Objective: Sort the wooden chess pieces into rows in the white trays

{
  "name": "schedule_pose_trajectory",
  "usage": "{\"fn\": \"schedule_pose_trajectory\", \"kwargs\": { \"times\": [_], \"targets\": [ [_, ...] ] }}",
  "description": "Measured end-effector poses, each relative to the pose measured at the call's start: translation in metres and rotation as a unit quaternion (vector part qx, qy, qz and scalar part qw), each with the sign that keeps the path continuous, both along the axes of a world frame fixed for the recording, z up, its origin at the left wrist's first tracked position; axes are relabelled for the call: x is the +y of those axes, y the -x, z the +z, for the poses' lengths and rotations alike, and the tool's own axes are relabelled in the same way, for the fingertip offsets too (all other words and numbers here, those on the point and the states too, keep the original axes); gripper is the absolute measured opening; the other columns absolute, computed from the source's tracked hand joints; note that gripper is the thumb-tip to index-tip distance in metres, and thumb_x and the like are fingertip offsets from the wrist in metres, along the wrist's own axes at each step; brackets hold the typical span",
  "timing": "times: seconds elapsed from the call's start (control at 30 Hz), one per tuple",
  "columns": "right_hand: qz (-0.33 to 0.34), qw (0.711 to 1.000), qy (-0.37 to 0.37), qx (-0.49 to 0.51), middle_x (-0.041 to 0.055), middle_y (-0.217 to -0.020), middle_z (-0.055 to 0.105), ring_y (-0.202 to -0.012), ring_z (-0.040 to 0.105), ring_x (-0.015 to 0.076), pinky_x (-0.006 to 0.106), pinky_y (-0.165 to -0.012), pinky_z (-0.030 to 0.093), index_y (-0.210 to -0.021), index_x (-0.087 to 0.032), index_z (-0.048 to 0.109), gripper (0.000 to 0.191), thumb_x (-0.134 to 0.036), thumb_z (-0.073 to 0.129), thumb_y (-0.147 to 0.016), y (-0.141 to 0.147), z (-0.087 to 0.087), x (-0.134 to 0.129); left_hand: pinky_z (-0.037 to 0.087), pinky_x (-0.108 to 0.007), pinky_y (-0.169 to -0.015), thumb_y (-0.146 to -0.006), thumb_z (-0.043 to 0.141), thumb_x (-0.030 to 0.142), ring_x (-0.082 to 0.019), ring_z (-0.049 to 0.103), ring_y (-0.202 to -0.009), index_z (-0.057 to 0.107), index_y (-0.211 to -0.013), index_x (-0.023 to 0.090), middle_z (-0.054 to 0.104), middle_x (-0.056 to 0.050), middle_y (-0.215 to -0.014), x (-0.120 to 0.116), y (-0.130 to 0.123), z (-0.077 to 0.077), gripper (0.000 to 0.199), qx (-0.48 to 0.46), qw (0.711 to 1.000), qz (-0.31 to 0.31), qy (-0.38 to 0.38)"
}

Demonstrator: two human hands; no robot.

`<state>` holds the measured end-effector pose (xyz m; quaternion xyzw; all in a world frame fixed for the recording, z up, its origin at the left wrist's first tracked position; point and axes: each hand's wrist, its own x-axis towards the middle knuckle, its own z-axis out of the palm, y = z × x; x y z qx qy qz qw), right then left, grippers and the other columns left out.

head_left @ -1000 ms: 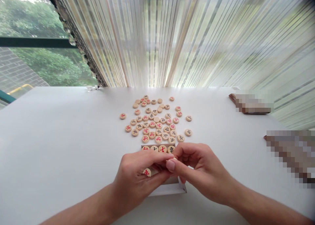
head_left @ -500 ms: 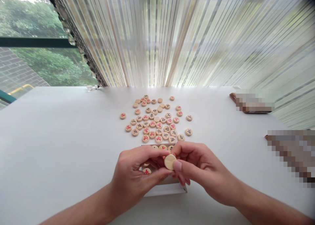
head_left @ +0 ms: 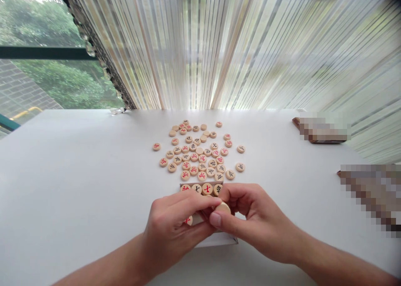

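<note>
A round wooden Chinese chess piece (head_left: 224, 208), its blank side showing, is pinched between the thumb and fingers of my right hand (head_left: 258, 223). My left hand (head_left: 175, 223) is curled against the same piece, its index fingertip on the upper left edge; its thumb tip is partly hidden by my right thumb. Under both hands lies a shallow open box (head_left: 219, 239). Along its far side runs a row of pieces with red and black characters, such as a red one (head_left: 207, 189). Another red-marked piece (head_left: 188, 220) shows between my left fingers. My hands cover much of the box's inside.
Many loose Chinese chess pieces (head_left: 194, 157) are scattered on the white table (head_left: 94, 186) beyond the box, most character side up, a few blank. Two blurred-out brown-edged objects (head_left: 322, 129) lie at the right. A string curtain (head_left: 200, 48) hangs behind the table.
The held piece has shifted slightly right and is tilted in my fingers. My right thumb has slid left across its near edge. More of the box's far row now shows.
</note>
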<state>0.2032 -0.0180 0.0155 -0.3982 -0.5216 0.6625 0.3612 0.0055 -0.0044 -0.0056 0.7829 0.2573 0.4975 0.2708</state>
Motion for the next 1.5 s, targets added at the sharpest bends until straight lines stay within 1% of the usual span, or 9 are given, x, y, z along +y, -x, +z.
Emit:
{"fn": "schedule_pose_trajectory", "kwargs": {
  "times": [0.23,0.53,0.7,0.8,0.93,1.03,1.23,1.4,1.5],
  "targets": [
    [0.01,0.999,-0.029,0.01,-0.0037,-0.067,0.052,-0.063,0.043,0.0096,0.022,-0.056,0.033,-0.075,-0.017,0.059,0.036,-0.038,0.083,-0.092,-0.003,0.001,0.0,0.059,-0.015,-0.068,-0.087,0.086,0.011,-0.01,0.073,-0.067,0.078,-0.104,0.014,0.08,-0.003,-0.082,0.0,-0.002,0.005,0.019,-0.008,1.0,0.006,0.009],
    [0.042,0.998,-0.021,0.052,-0.0012,-0.071,0.056,-0.064,0.048,0.0105,0.023,-0.059,0.04,-0.082,-0.016,0.061,0.038,-0.047,0.069,-0.102,-0.005,0.006,0.0,0.059,-0.018,-0.064,-0.084,0.09,0.016,-0.01,0.071,-0.063,0.08,-0.107,0.018,0.08,-0.002,-0.08,0.0,-0.001,0.004,0.025,-0.052,0.996,-0.011,0.072],
    [0.028,0.998,-0.037,0.039,-0.0014,-0.074,0.058,-0.066,0.048,0.0102,0.022,-0.06,0.04,-0.088,-0.015,0.065,0.027,-0.035,0.084,-0.092,-0.007,0.002,-0.001,0.059,-0.016,-0.064,-0.084,0.088,0.011,-0.01,0.07,-0.066,0.079,-0.107,0.019,0.077,-0.001,-0.08,0.0,0.001,0.002,0.026,-0.064,0.994,-0.002,0.094],
    [0.013,0.998,-0.057,0.025,-0.0015,-0.074,0.059,-0.066,0.048,0.0107,0.023,-0.061,0.042,-0.087,-0.016,0.066,0.024,-0.03,0.086,-0.089,-0.006,0.002,-0.001,0.059,-0.017,-0.066,-0.084,0.087,0.009,-0.01,0.069,-0.071,0.079,-0.109,0.019,0.074,-0.002,-0.085,0.001,0.002,0.001,0.028,-0.069,0.993,-0.013,0.097],
    [-0.002,0.993,-0.116,-0.014,-0.0005,-0.074,0.062,-0.066,0.052,0.0121,0.025,-0.062,0.045,-0.089,-0.017,0.07,0.016,-0.026,0.083,-0.091,-0.007,0.002,-0.001,0.061,-0.02,-0.071,-0.085,0.08,0.003,-0.012,0.07,-0.079,0.076,-0.118,0.018,0.073,-0.004,-0.094,0.003,0.004,-0.001,0.037,-0.072,0.991,-0.044,0.107],
    [-0.015,0.982,-0.183,-0.053,0.0003,-0.075,0.066,-0.066,0.055,0.0126,0.025,-0.062,0.048,-0.093,-0.017,0.073,0.006,-0.018,0.078,-0.092,-0.009,0.0,0.0,0.061,-0.022,-0.072,-0.087,0.077,0.003,-0.014,0.07,-0.082,0.075,-0.119,0.018,0.073,-0.006,-0.095,0.004,0.005,-0.002,0.036,-0.066,0.99,-0.054,0.112],
    [-0.038,0.952,-0.283,-0.109,0.0022,-0.082,0.074,-0.067,0.063,0.0132,0.026,-0.065,0.055,-0.105,-0.019,0.075,0.016,-0.011,0.069,-0.094,-0.01,-0.005,0.002,0.059,-0.022,-0.07,-0.087,0.077,-0.001,-0.014,0.07,-0.082,0.078,-0.109,0.019,0.073,-0.005,-0.095,0.009,0.007,-0.001,0.029,-0.047,0.997,-0.022,0.052],
    [-0.041,0.946,-0.296,-0.126,0.0021,-0.078,0.075,-0.064,0.066,0.0137,0.026,-0.064,0.058,-0.107,-0.017,0.075,0.014,-0.021,0.076,-0.093,-0.011,-0.003,0.005,0.063,-0.022,-0.075,-0.093,0.074,0.002,-0.013,0.074,-0.083,0.079,-0.112,0.02,0.075,-0.005,-0.098,0.013,0.013,0.004,0.027,0.007,0.998,-0.009,-0.054],
    [-0.03,0.943,-0.298,-0.147,0.0025,-0.079,0.077,-0.065,0.067,0.0139,0.026,-0.065,0.059,-0.105,-0.018,0.076,0.014,-0.022,0.077,-0.092,-0.014,-0.001,0.005,0.064,-0.02,-0.076,-0.096,0.069,0.003,-0.013,0.075,-0.084,0.078,-0.115,0.019,0.075,-0.007,-0.103,0.012,0.016,0.007,0.026,0.039,0.995,-0.012,-0.088]
  ]
}}
